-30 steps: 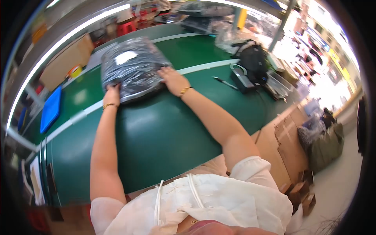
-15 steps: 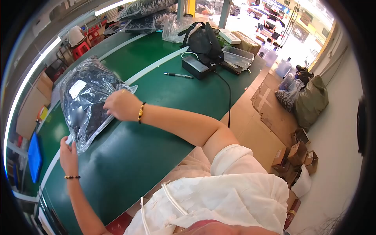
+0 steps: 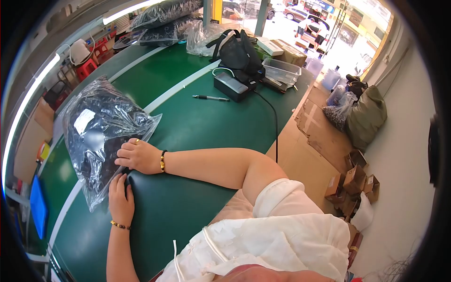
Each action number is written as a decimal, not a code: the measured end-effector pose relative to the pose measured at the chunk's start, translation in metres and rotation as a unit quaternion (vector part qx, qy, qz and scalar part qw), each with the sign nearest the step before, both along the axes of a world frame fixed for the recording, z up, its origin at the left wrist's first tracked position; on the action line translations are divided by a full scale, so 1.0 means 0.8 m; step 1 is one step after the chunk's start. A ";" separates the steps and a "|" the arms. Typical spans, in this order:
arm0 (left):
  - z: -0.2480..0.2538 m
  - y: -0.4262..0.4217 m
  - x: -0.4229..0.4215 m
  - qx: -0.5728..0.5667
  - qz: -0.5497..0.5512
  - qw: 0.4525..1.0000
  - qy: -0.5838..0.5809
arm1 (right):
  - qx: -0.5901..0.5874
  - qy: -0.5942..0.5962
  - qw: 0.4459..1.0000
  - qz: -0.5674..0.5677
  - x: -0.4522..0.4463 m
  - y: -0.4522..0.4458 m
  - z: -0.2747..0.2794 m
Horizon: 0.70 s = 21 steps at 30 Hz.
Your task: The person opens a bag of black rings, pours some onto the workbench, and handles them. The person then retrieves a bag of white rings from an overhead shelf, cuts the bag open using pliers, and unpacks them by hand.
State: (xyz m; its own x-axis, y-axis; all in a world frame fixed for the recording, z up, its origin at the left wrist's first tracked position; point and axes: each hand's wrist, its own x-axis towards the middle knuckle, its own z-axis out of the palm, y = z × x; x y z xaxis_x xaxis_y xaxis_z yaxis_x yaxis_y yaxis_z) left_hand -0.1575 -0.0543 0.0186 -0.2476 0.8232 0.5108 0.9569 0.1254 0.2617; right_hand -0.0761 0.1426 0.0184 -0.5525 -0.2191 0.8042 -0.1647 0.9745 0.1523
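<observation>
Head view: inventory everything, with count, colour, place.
bagged bundle: one, dark, table's left
table: one, green, centre
pen: one, black and clear, on table
box: one, black, beyond pen
backpack: one, black, behind box
bin: one, clear, right of backpack
stacked bundles: at least two, dark, far end
tray: one, blue, left edge
stools: several, red, upper left
sack: one, olive, right floor
cartons: several, brown, lower right
people: two, white tops, outside
background clutter: too small to count
left hand: one, dark bracelet, at bundle's edge
right hand: one, dark bracelet, on bundle

R hand at plstc bag edge
</observation>
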 end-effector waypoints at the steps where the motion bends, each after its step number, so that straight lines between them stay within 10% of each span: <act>1: -0.001 -0.001 0.002 -0.010 0.005 0.999 -0.032 | -0.024 0.005 1.000 0.019 -0.002 0.001 -0.001; 10: 0.021 -0.001 0.016 0.068 -0.039 0.994 0.075 | -0.102 -0.134 0.984 0.062 -0.006 0.025 0.020; 17: -0.001 -0.007 -0.006 0.064 0.007 0.994 -0.091 | -0.251 -0.231 0.936 0.081 -0.019 0.035 0.037; 19: -0.004 -0.006 -0.014 0.049 0.038 0.904 -0.422 | -0.316 -0.227 0.917 0.085 -0.016 0.032 0.037; 21: 0.001 -0.005 -0.026 0.037 0.047 0.877 -0.476 | -0.339 -0.237 0.907 0.078 -0.013 0.028 0.038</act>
State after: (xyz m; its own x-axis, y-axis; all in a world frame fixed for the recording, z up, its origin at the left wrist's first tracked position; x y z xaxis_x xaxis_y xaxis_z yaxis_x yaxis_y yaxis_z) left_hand -0.1779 -0.0586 0.0196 -0.6557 0.7500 0.0872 0.2861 0.1400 0.9479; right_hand -0.0862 0.1648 0.0487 -0.8758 0.1322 0.4643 -0.2000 0.7761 -0.5980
